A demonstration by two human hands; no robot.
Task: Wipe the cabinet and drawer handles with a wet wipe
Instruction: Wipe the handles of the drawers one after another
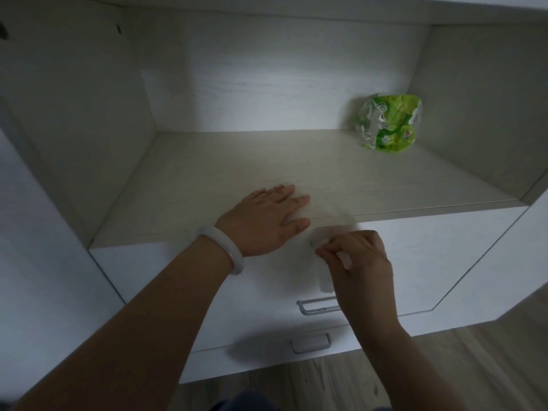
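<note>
My left hand (pixel 267 216) lies flat with straight fingers on the front of the pale shelf (pixel 385 179), over a blurred sheet of white wet wipe (pixel 324 280). My right hand (pixel 355 262) pinches that wipe's near edge in front of the upper drawer face, just above the upper drawer handle (pixel 314 307), a thin metal bar partly hidden by my right wrist. A second metal handle (pixel 311 343) sits on the lower drawer below it.
A green and clear wipe packet (pixel 388 123) stands at the back right of the open shelf. White cabinet walls close in the niche on both sides. Wooden floor (pixel 444 366) shows below the drawers.
</note>
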